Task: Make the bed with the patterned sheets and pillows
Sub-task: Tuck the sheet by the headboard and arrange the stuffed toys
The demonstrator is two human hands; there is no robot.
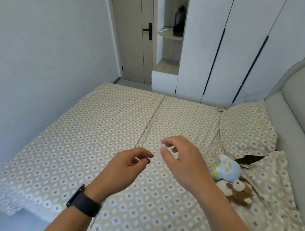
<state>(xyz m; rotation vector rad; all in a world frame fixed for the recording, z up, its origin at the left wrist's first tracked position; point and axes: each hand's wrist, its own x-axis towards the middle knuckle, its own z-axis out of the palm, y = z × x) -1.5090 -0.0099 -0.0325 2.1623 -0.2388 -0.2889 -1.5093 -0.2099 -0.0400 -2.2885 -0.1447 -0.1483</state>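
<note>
Held nothing: left hand (124, 168) and right hand (182, 160) loose, fingers half curled, side by side above patterned sheet (98, 130). Sheet lay flat over bed, pillows (246, 126) by headboard (300, 123), soft toys (227, 171) beside. Best: press palms flat, smooth toward edges

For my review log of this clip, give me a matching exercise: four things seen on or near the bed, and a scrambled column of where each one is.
Things:
1. blue plush toy
2. brown plush toy
3. patterned pillow
4. black wristband

Places:
A. on the left wrist
B. leaning against the grey headboard
C. on the sheet, nearer the camera than the other toy
D. on the sheet, just below the far pillow

Pairs: 1-D, 2-C, 3-B, 4-A
</note>
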